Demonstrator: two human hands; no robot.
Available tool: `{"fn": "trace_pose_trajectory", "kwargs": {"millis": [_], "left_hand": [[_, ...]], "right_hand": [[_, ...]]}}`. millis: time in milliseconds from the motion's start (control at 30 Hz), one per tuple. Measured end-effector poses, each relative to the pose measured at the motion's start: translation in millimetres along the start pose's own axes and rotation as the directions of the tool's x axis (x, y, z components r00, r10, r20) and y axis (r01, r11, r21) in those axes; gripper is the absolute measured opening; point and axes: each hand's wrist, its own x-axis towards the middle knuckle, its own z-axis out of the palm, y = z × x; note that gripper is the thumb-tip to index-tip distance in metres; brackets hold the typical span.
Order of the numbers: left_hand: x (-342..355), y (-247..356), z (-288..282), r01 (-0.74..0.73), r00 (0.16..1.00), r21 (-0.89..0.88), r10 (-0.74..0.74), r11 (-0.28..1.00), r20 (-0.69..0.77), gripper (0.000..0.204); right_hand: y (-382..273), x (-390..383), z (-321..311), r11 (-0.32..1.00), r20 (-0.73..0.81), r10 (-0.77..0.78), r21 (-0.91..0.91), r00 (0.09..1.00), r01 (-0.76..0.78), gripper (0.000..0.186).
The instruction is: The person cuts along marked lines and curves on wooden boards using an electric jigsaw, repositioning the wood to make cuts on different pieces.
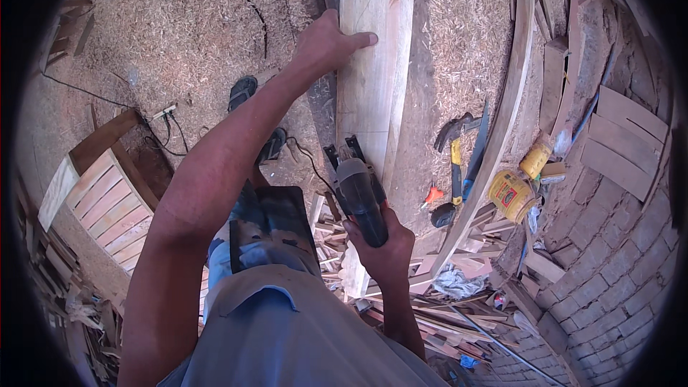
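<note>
A long pale wooden board [373,100] runs vertically through the middle of the view, with thin lines marked across it. My left hand [333,43] is closed on the board's left edge, thumb lying on the top face. My right hand [380,240] grips a dark jigsaw [357,186], whose base rests on the lower part of the board below a crosswise line; its blade is hidden. A black cord [308,152] trails leftward from near the saw.
Right of the board lie a hammer [455,161], a handsaw [475,150], a narrow plank [516,100] and yellow tubs [512,193]. At left sit a slatted wooden piece [107,208] and a power strip [163,112]. Wood scraps [401,326] and shavings [143,21] surround my feet.
</note>
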Motion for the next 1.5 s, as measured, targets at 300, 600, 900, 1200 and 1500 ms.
{"fn": "trace_pose_trajectory", "kwargs": {"millis": [300,600,900,1200,1500], "left_hand": [[1.4,-1.7,1.6,0.002,1.000,0.002,-0.002,1.000,0.001,0.084],[2.2,-0.1,0.1,0.028,1.000,0.016,-0.028,0.999,0.003,0.084],[2.8,-3.9,2.3,0.021,1.000,0.007,-0.020,1.000,-0.015,0.084],[2.9,0.2,0.4,0.037,0.999,-0.002,-0.037,0.999,0.007,0.083],[-2.4,8.5,-3.3,0.073,0.997,-0.040,-0.072,0.997,0.029,0.079]], "right_hand": [[-8.8,-1.3,3.3,0.998,-0.013,0.056,0.043,0.998,-0.055,0.050],[-8.5,1.0,6.2,0.997,-0.021,0.056,0.058,0.998,-0.055,0.049],[-17.4,1.4,7.3,0.996,-0.035,0.066,0.069,0.997,-0.063,0.047],[-19.2,1.5,10.8,0.990,-0.060,0.098,0.109,0.993,-0.091,0.050],[-24.1,1.8,13.6,0.983,-0.052,0.156,0.105,0.986,-0.150,0.047]]}}
